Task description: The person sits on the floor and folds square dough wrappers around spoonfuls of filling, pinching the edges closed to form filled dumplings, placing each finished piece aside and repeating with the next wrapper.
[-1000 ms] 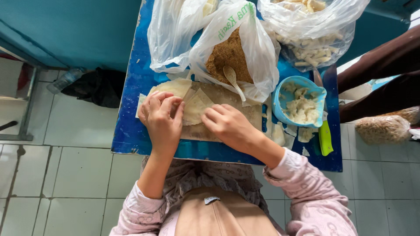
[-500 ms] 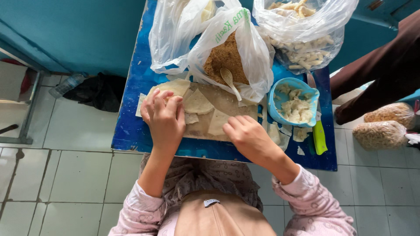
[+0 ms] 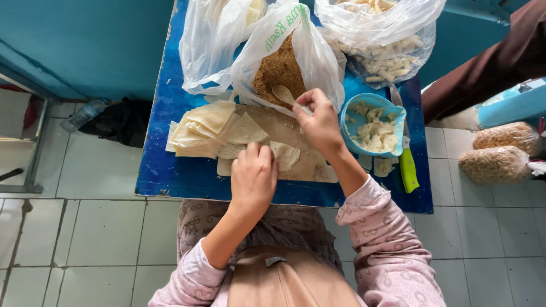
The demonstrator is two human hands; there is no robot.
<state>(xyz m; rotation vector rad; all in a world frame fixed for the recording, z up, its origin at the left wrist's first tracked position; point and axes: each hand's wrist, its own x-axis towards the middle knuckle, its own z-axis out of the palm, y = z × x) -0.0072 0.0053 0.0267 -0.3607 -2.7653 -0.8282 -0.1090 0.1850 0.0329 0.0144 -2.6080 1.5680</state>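
at the mouth of the middle plastic bag (image 3: 284, 51), the right hand (image 3: 320, 122) pinches the handle of a pale wooden spoon (image 3: 283, 94), fingers closed tight on it; the spoon's bowl lies against the heap of brown crumbs (image 3: 278, 71) inside that bag. the left hand (image 3: 253, 176) rests knuckles-up on a small folded dough wrapper (image 3: 284, 154), fingers curled over its near edge (whether it truly grips the wrapper or only presses it, i cannot tell). that wrapper lies on a wooden board (image 3: 307, 165), just below and left of the right hand, with the spoon a little beyond it toward the bag.

beside the left hand sits a loose stack of pale dough sheets (image 3: 207, 128), spilling off the board onto the blue table (image 3: 165, 165). right of the right hand, a blue bowl (image 3: 392, 111) holds whitish chopped filling, and a knife with a green handle (image 3: 408, 169) lies just past it. farther back, a clear bag (image 3: 392, 54) holds pale stick-shaped pieces, and another thin bag (image 3: 207, 48) lies at the far left.

half a second ago the right hand lay low on the board near the table's front edge; now it has gone up to the spoon. the left hand has slid slightly right, off the stack and onto the wrapper.

on the floor at right lie two sealed bags of snacks (image 3: 503, 149), and a dark sleeve (image 3: 483, 74) of another person reaches in.
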